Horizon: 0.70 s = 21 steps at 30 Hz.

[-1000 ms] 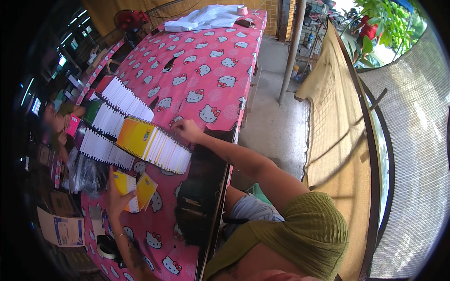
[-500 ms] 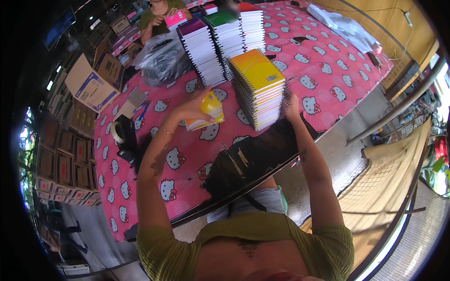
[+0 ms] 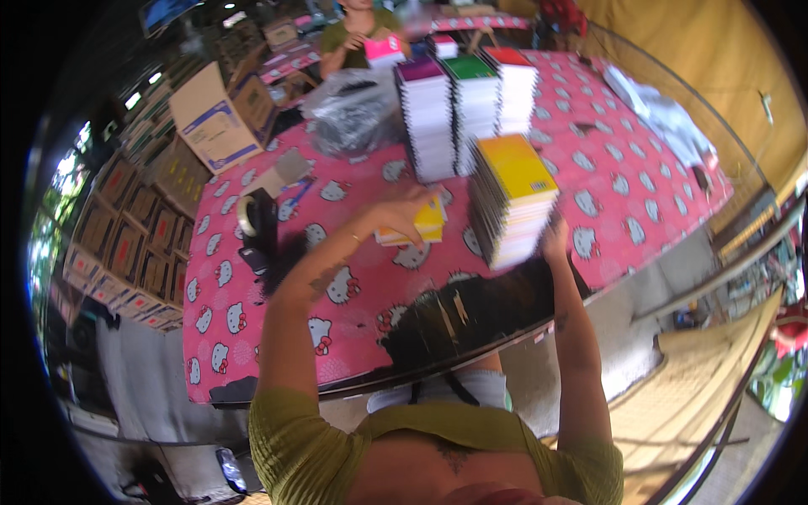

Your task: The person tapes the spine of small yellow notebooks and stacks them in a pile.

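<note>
My left hand [image 3: 402, 215] is closed around a small stack of yellow pads [image 3: 429, 225] on the table, thumb on the near side and fingers over the far side. To the right stands a taller stack of yellow spiral notebooks [image 3: 518, 172], white page edges showing. My right hand [image 3: 554, 240] lies against the right side of that stack, fingers stretched along it; they are blurred and partly hidden. Just behind are tall stacks of spiral notebooks with a purple cover [image 3: 422, 69], a green cover [image 3: 471, 67] and a red cover [image 3: 507, 56].
A pink patterned cloth [image 3: 353, 337] covers the table, torn black near my edge. At left lie a tape dispenser [image 3: 257, 219] and blue scissors [image 3: 300, 194]. Further back are a clear plastic bag [image 3: 349, 114], an opened carton [image 3: 215, 126] and a person [image 3: 358, 38] holding a pink pad.
The whole view has shifted, so the table's things sit further right and a little lower. Both hands stay at the same yellow stacks, with little movement against the table.
</note>
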Each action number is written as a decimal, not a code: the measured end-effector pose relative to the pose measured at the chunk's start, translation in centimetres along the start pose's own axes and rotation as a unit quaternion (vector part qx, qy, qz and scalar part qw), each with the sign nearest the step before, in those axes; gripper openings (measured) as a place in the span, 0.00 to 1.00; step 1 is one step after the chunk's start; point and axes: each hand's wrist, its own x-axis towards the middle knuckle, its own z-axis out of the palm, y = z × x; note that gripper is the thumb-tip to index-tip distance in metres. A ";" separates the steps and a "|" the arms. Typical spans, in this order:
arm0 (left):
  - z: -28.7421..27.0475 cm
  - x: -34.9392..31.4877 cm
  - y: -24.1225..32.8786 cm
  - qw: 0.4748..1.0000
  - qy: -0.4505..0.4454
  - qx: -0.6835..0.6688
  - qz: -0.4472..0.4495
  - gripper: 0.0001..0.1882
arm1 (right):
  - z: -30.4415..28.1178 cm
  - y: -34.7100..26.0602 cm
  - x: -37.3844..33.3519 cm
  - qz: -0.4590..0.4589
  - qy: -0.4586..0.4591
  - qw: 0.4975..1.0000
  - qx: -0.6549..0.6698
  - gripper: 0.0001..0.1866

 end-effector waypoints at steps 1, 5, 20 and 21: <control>-0.9 1.0 0.9 0.999 -0.024 -0.029 -0.008 0.73 | -0.9 1.6 0.6 0.015 -0.008 1.000 -0.015 0.18; 0.7 -0.3 -1.4 0.995 -0.022 -0.092 -0.031 0.72 | 1.5 0.0 0.6 0.073 -0.054 0.990 0.111 0.23; 0.7 -5.7 3.6 0.999 -0.036 -0.004 -0.015 0.68 | -0.5 0.3 0.5 0.174 -0.066 0.937 0.296 0.14; 0.9 -6.3 3.9 0.999 -0.038 -0.009 -0.019 0.67 | -0.7 -1.1 0.2 0.186 -0.051 0.925 0.326 0.13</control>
